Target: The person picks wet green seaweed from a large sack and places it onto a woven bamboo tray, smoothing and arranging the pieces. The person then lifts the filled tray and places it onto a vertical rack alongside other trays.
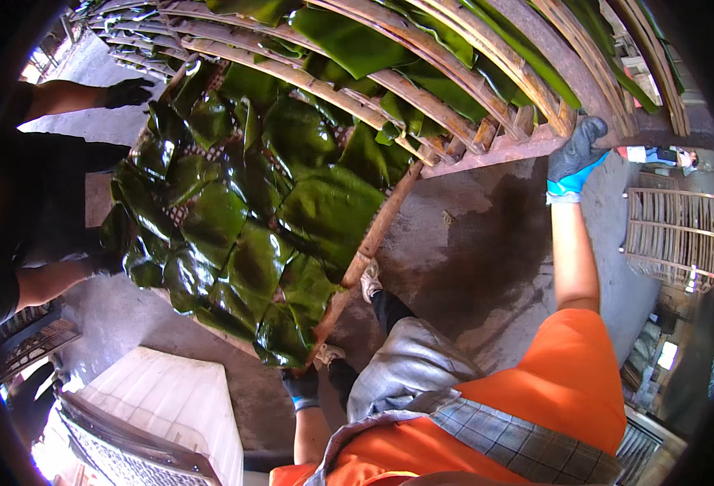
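A mesh-bottomed drying tray (387, 212) with a wooden edge pole lies before me, covered with glossy green rubber-like sheets (326, 212). My left hand (301, 387), in a black and blue glove, grips the tray's near corner; its fingers are partly hidden under the frame. My right hand (578, 152), gloved alike, is raised at the rust-coloured post end of a slatted wooden rack (490, 149); its fingers look closed around the post's edge, though the contact is partly hidden. More green sheets (357, 45) hang between the rack's slats.
A co-worker's gloved hands (127, 92) are at the tray's far left side. A pale ridged panel (169, 395) stands lower left beside a dark perforated tray (132, 443). Another slatted rack (673, 231) is at right. Wet patches darken the concrete floor (478, 243). A distant person (660, 156) is at right.
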A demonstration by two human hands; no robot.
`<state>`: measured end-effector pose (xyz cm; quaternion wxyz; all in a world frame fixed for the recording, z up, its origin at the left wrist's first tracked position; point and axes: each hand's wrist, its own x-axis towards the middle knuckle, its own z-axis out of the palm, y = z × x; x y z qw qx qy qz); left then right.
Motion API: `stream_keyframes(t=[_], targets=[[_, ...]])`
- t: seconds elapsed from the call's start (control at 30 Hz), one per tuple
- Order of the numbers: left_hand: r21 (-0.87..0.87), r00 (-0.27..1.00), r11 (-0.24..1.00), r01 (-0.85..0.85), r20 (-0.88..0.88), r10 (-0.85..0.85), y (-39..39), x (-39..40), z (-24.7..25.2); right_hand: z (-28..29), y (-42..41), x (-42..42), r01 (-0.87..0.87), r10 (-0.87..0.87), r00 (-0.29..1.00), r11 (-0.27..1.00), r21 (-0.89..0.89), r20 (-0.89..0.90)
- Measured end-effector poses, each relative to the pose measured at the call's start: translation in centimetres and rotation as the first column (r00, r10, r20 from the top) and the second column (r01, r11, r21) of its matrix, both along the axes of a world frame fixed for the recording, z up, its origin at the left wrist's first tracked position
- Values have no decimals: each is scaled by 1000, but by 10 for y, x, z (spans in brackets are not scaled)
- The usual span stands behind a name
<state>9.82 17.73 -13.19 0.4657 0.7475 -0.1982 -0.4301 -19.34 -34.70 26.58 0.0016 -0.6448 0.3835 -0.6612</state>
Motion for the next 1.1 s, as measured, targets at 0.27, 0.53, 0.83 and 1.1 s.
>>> stream_keyframes(t=[0.27, 0.53, 0.83, 1.1], targets=[[137, 85, 595, -792, -940, 330, -22, -11, 19, 1, 64, 5, -84, 69, 976, 994, 63, 207], [-21, 389, 614, -789, -790, 473, -31, -23, 67, -12, 48, 9, -179, 188, 957, 982, -64, 220], [-39, 121, 571, -820, -987, 106, 4, -31, -23, 1, 56, 25, -10, 14, 994, 999, -37, 110], [-156, 196, 643, -750, -980, -8, -124, -38, -53, -14, 35, -5, -95, 108, 969, 993, -68, 224]])
